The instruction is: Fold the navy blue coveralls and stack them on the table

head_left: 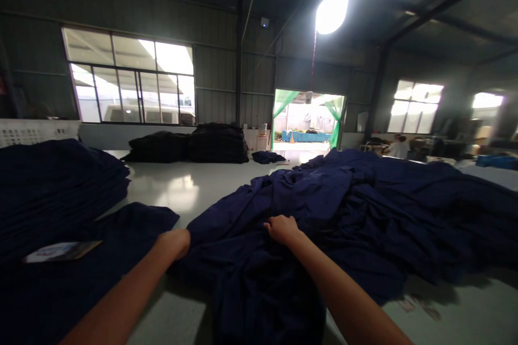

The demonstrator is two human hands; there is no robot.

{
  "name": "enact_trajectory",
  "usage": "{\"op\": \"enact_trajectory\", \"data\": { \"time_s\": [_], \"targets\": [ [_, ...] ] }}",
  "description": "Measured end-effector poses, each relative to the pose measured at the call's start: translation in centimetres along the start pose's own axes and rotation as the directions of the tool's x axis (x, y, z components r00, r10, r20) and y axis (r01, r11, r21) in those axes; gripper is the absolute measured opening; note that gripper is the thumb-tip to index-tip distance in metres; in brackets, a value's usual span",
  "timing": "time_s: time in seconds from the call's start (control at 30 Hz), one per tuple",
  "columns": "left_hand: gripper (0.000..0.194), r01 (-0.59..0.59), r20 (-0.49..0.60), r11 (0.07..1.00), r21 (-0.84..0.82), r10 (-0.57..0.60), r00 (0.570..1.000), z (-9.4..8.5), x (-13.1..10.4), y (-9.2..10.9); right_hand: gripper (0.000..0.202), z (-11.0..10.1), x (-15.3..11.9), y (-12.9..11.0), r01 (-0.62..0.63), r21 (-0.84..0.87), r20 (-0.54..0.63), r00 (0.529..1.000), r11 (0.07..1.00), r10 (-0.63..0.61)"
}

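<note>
A navy blue garment (246, 264) lies in front of me, its near part hanging down over the table's front edge. My left hand (175, 242) is closed on its left side, fingers partly hidden by the cloth. Further right, my right hand (283, 228) pinches a fold of the same cloth, knuckles up. Behind and to the right, the garment runs into a large loose heap of navy garments (388, 194); where one ends and another begins I cannot tell. To the left lies a flat navy piece with a printed card (62, 251) on it.
A tall stack of navy garments (60, 183) stands at the left, a white crate (40, 130) behind it. Black stacks (218, 143) and a small navy bundle (268, 157) sit at the table's (162, 178) far side. Paper scraps (418, 304) lie at right. A person (399, 146) is far back.
</note>
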State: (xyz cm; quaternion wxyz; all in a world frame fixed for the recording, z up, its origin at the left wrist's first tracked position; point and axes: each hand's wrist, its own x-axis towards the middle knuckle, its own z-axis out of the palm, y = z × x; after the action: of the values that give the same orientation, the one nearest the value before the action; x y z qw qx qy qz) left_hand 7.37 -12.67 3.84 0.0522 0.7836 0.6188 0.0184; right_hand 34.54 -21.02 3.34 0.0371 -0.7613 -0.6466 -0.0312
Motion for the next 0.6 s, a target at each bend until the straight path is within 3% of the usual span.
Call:
{"op": "enact_trajectory", "data": {
  "time_s": [0.13,0.27,0.33,0.47,0.6],
  "targets": [
    [0.035,0.073,-0.023,0.991,0.111,-0.071,0.997,-1.5,-1.6,-1.5,0.050,1.6,0.0,-4.4,0.046,-0.008,-0.044,0.998,0.999,-0.047],
    [0.058,-0.140,-0.059,0.982,0.124,0.148,0.987,-0.4,-3.2,-1.0,0.071,4.5,-0.2,-7.1,0.073,0.096,0.093,0.992,0.993,-0.082],
    [0.064,-0.178,0.002,0.982,0.069,0.178,0.984,1.0,-3.6,-0.7,0.068,5.7,-0.3,-7.4,0.095,0.125,0.148,0.982,0.988,-0.113],
    [0.063,-0.045,0.075,0.999,0.008,0.044,0.996,3.3,-4.1,-0.8,0.064,6.4,-1.2,-6.6,0.147,0.113,0.164,0.973,0.983,-0.164],
    [0.077,0.000,0.086,1.000,-0.008,0.001,0.996,2.9,-4.6,-1.5,0.063,5.1,-3.2,-5.7,0.182,0.096,0.153,0.969,0.979,-0.195]
  ]
}}
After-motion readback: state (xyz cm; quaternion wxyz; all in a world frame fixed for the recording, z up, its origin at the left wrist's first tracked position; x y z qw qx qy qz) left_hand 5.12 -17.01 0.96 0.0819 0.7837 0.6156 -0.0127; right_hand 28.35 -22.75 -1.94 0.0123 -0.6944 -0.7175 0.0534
